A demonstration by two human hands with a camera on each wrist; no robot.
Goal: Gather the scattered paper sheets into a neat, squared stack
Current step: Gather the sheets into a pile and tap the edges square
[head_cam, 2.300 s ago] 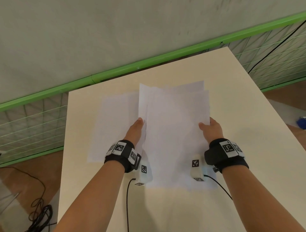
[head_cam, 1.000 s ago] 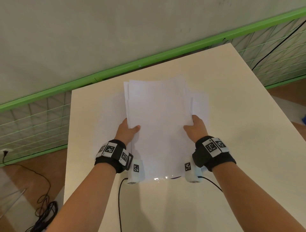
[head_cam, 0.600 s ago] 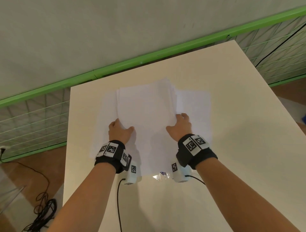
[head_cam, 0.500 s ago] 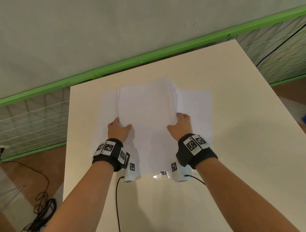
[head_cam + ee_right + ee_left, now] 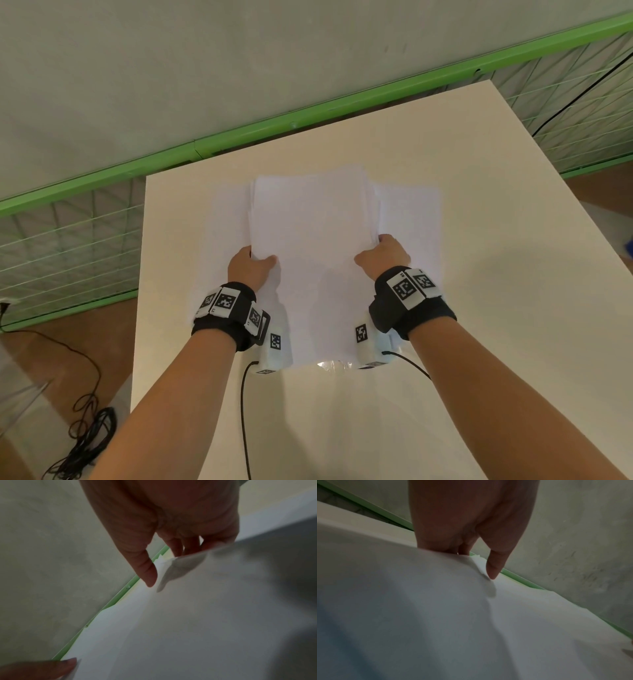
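Observation:
A bundle of white paper sheets [image 5: 311,240] stands on its lower edge on the cream table [image 5: 479,308], leaning away from me. My left hand [image 5: 251,267] grips its left edge, thumb on the front face. My right hand [image 5: 382,255] grips the right edge the same way. In the left wrist view the thumb [image 5: 494,566] presses on the paper bundle [image 5: 471,615], fingers hidden behind. In the right wrist view the thumb [image 5: 147,569] and fingers pinch the sheets' edge [image 5: 178,566]. Two loose sheets lie flat on the table, one at the left [image 5: 222,233], one at the right [image 5: 414,222].
A green rail with wire mesh [image 5: 68,219] runs behind and beside the table, before a grey wall [image 5: 205,51]. Black cables [image 5: 85,438] lie on the brown floor at the left. Thin cables [image 5: 244,411] trail from the wrist cameras over the table's near part.
The bundle went from spread and held wide to gathered between both hands. It dropped toward the table about half a second ago and now stands slightly higher, hands still on both edges.

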